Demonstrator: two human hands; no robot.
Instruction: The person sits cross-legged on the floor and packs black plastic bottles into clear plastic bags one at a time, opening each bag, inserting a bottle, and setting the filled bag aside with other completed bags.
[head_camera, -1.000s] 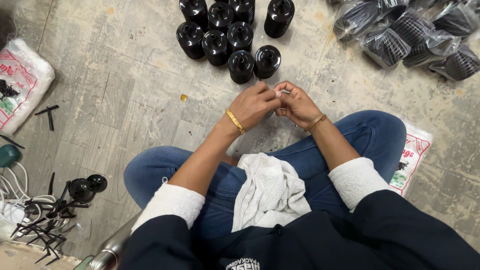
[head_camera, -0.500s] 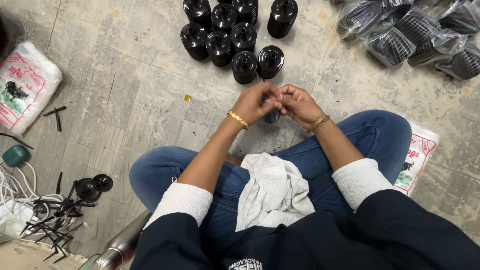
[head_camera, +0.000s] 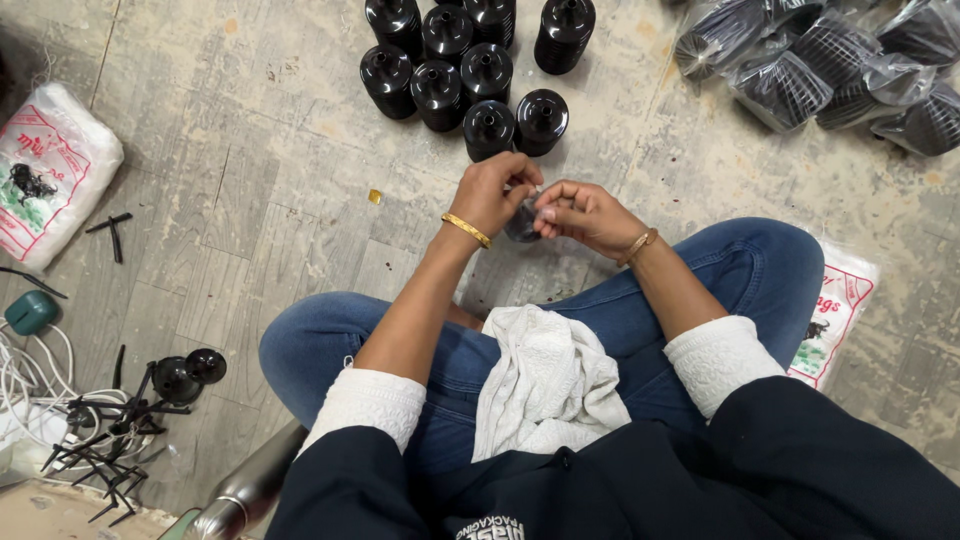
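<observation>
A small dark part (head_camera: 522, 225) sits between the two hands, held above the concrete floor (head_camera: 250, 180) just in front of the person's crossed legs — its shape is mostly hidden by the fingers. The left hand (head_camera: 497, 190) is closed over it from above, fingertips pinching its top edge; the right hand (head_camera: 578, 212) meets it from the side, thumb and forefinger pressed to the same part, so the hands are together. Each wrist wears a gold bangle. Just beyond the hands stands a cluster of black ribbed bottles (head_camera: 470, 70), upright and touching one another. Further off lie bagged black ribbed parts (head_camera: 820, 70). A white cloth (head_camera: 550, 385) rests on the lap. Well apart lie a printed white sack (head_camera: 50, 170) and a tangle of black plastic pieces (head_camera: 120, 420) — beside white cords.
</observation>
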